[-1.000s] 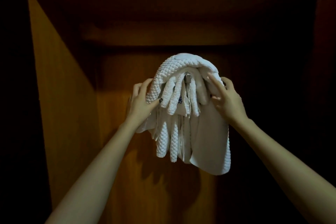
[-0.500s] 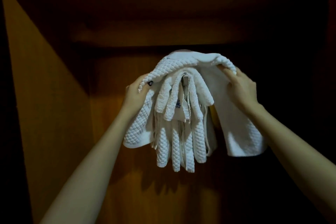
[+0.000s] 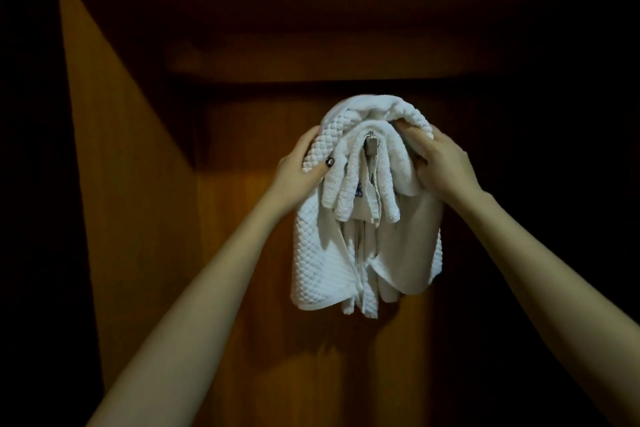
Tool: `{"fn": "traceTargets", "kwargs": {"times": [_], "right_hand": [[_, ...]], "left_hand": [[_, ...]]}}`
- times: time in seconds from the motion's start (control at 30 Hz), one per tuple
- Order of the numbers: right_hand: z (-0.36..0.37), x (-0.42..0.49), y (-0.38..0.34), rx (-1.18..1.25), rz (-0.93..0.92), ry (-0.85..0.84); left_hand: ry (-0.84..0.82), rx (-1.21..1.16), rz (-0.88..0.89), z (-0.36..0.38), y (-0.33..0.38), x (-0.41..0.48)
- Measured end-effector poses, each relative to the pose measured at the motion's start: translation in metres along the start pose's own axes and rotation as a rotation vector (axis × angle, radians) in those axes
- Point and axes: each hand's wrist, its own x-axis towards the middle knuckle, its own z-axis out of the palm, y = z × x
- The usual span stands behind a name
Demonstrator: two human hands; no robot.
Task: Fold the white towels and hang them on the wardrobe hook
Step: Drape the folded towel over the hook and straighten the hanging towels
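1. The white towels (image 3: pixel 349 184) hang in a bunch from the metal hook (image 3: pixel 371 146) on the wardrobe's back panel (image 3: pixel 242 270), straight ahead of the person and between the two hands; the long axis of the bunch runs straight down from the hook, folds at the top and loose ends below
2. The outermost towel (image 3: pixel 315 260) arches over the others like a hood, one half falling to the lower left and the other to the lower right; the hook's tip shows in the gap under that arch, so I cannot tell whether this towel sits on the hook or only rides on the towels beneath it
3. The left hand (image 3: pixel 299 172) pinches the left edge of that towel at about hook height, the thumb in front on the weave and the fingers hidden behind the cloth
4. The right hand (image 3: pixel 441 163) grips the right shoulder of the same towel, fingers curled into the fold, at much the same height; each hand flanks the hook and neither is clearly nearer
5. The coming move, as I judge it, is to seat this fold down and back, and it turns on the middle of the arch lying directly over the hook
6. The back panel is flat upright wood; a side wall (image 3: pixel 121 166) stands well apart on the left, a dark shelf (image 3: pixel 311 59) crosses above with room to spare, and the right side is lost in shadow
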Motion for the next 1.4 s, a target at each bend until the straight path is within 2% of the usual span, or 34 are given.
{"fn": "traceTargets", "kwargs": {"times": [0.07, 0.2, 0.27, 0.33, 0.43, 0.57, 0.67, 0.7, 0.8, 0.9, 0.93, 1.0, 1.03, 1.07, 1.13, 1.17, 1.23, 1.4], "right_hand": [[-0.003, -0.005, -0.001, 0.013, -0.032, -0.002], [-0.006, -0.025, 0.004, 0.026, -0.104, -0.005], [-0.004, -0.038, 0.002, 0.092, -0.116, -0.012], [0.003, -0.050, -0.007, 0.259, -0.015, -0.008], [0.015, -0.071, -0.015, 0.481, 0.287, 0.053], [0.034, -0.108, -0.013, 0.448, 0.457, 0.028], [0.040, -0.130, -0.012, 0.371, 0.479, -0.012], [0.040, -0.135, -0.010, 0.348, 0.459, -0.017], [0.033, -0.145, -0.008, 0.336, 0.402, -0.016], [0.031, -0.155, -0.021, 0.259, 0.397, 0.020], [0.031, -0.159, -0.031, 0.216, 0.348, 0.099], [0.033, -0.165, -0.054, 0.194, 0.115, 0.233], [0.037, -0.165, -0.068, 0.245, -0.011, 0.208], [0.040, -0.162, -0.084, 0.328, -0.075, 0.112], [0.050, -0.148, -0.119, 0.511, -0.023, -0.154], [0.058, -0.140, -0.134, 0.578, 0.024, -0.225], [0.075, -0.118, -0.159, 0.694, 0.109, -0.261], [0.094, -0.071, -0.183, 0.917, 0.276, -0.180]], "left_hand": [[0.019, -0.011, 0.002, 0.003, 0.008, 0.013], [-0.011, -0.257, -0.042, 0.007, 0.015, 0.018], [-0.001, -0.292, -0.030, 0.014, 0.015, 0.015], [0.018, -0.281, -0.036, 0.022, 0.013, 0.009], [0.040, -0.276, -0.055, 0.036, 0.000, -0.010], [0.076, -0.291, -0.316, 0.061, -0.028, -0.056], [0.134, -0.104, -0.557, 0.084, -0.045, -0.102], [0.183, -0.040, -0.569, 0.088, -0.051, -0.116], [0.315, 0.101, -0.478, 0.087, -0.062, -0.141], [0.354, 0.066, -0.402, 0.073, -0.057, -0.147], [0.368, 0.047, -0.389, 0.068, -0.054, -0.148], [0.379, 0.038, -0.373, 0.059, -0.050, -0.152], [0.381, 0.042, -0.359, 0.055, -0.049, -0.155], [0.383, 0.048, -0.338, 0.050, -0.048, -0.158], [0.390, 0.065, -0.288, 0.040, -0.044, -0.161], [0.389, 0.081, -0.257, 0.035, -0.041, -0.161], [0.360, 0.114, -0.217, 0.021, -0.038, -0.159], [0.287, 0.151, -0.183, -0.015, -0.044, -0.155]]}}
